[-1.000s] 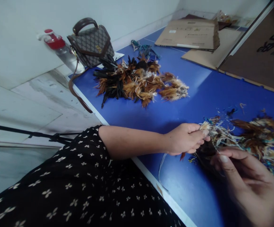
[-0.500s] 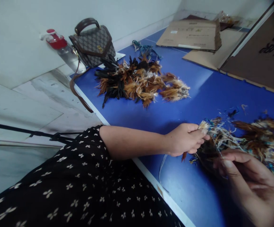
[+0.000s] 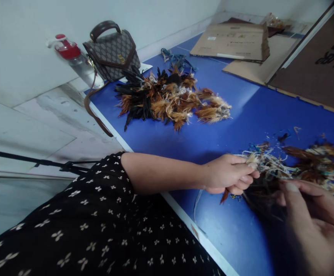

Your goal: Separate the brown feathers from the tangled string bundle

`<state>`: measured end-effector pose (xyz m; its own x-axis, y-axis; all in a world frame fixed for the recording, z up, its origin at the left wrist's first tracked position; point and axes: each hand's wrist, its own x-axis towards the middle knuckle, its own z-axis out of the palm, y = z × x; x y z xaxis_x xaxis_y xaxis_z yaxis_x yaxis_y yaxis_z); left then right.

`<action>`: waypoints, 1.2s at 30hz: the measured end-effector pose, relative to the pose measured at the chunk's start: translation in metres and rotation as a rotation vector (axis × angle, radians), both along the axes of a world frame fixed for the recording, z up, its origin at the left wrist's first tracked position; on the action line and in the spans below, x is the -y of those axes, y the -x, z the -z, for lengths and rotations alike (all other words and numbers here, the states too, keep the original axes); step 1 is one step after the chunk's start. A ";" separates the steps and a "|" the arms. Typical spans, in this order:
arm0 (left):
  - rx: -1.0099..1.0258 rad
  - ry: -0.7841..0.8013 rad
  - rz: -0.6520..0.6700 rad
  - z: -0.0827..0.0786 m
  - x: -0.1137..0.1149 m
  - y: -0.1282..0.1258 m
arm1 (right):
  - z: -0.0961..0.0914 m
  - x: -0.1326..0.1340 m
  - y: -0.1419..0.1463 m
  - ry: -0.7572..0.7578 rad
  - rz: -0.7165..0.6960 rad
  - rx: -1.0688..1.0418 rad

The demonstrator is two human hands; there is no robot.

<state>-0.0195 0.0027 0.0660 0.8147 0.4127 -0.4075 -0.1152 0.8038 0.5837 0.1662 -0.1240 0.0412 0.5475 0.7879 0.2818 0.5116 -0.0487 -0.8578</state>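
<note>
My left hand (image 3: 230,173) is closed around a small bunch of feathers (image 3: 252,159). Its pale quill ends stick out past the thumb, and a brown feather tip shows below the fingers. To the right, my right hand (image 3: 313,218) is closed in a pinch, thumb against forefinger, partly smeared by motion. What lies in that pinch is too fine to make out now; a thin thread ran from it to the bunch a moment earlier. Beside both hands spreads a tangle of pale strings (image 3: 273,163), running into a pile of loose brown feathers (image 3: 322,161).
Black and brown feather bunches (image 3: 167,97) lie farther back on the blue table (image 3: 242,126). Behind them stand a patterned handbag (image 3: 113,55) and a red-capped bottle (image 3: 77,61). Blue-green strips (image 3: 177,61) and cardboard (image 3: 232,42) lie at the back; a large box (image 3: 316,65) stands right.
My right hand has moved a little to the right, away from the left. My left hand has shifted slightly down and right with its feather bunch. The thread between them no longer shows clearly.
</note>
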 end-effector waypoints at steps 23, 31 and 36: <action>-0.053 -0.102 0.128 0.010 0.012 -0.002 | 0.014 -0.019 -0.008 -0.216 -0.274 0.638; -0.302 -0.825 0.050 0.018 0.005 0.001 | 0.009 -0.005 0.004 0.057 -0.088 -0.033; -0.149 -0.339 0.077 0.009 0.006 -0.004 | 0.006 -0.004 0.005 0.040 0.018 -0.048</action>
<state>-0.0154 -0.0033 0.0571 0.7907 0.4841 -0.3748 0.0445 0.5652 0.8238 0.1617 -0.1201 0.0352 0.5734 0.7882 0.2237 0.4690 -0.0918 -0.8784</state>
